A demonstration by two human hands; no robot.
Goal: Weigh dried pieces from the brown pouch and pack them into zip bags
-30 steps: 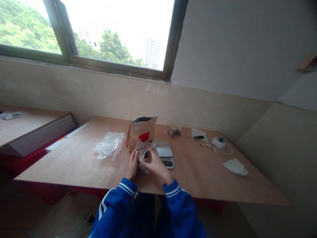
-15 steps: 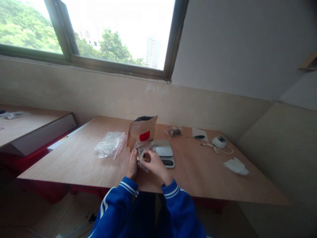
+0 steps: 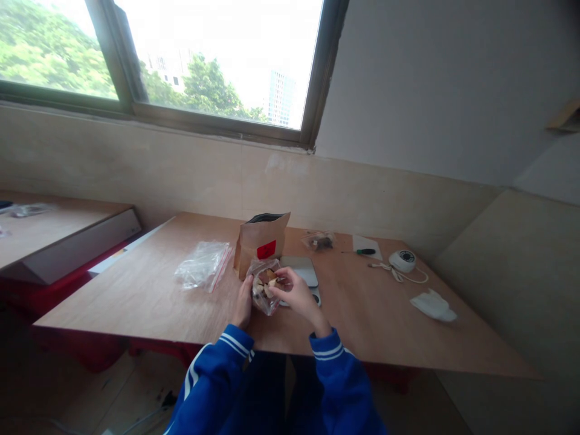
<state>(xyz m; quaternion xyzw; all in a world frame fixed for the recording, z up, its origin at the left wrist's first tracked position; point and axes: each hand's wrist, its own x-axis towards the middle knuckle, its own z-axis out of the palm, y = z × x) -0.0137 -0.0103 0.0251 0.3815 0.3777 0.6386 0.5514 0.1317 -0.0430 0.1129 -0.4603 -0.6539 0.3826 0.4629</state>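
A clear zip bag (image 3: pixel 269 308) with brown and pale pieces inside is gripped by my left hand (image 3: pixel 243 303), its fingers closed on the bag's left side. At the bag's mouth, my right hand (image 3: pixel 296 296) pinches a thin tan-brown piece (image 3: pixel 275 281) that looks like a dried slice; its exact kind is unclear. Right behind the zip bag, a brown kraft paper pouch (image 3: pixel 248 244) with a red label stands upright with its top open. A flat kitchen scale (image 3: pixel 309 273) lies beside the pouch, partly covered by my right hand.
Flat clear zip bags (image 3: pixel 202 266) lie on the left of the wooden table (image 3: pixel 149 296). Toward the back right are a small filled bag (image 3: pixel 321 241), a screwdriver (image 3: pixel 365 251) on white paper, a white dome camera (image 3: pixel 402 261) with its cable and a crumpled white cloth or plastic (image 3: pixel 434 305).
My right hand has moved slightly right and up from inside the zip bag, and a tan-brown piece now shows at its fingertips. The bag's contents are more visible. The left hand keeps its hold.
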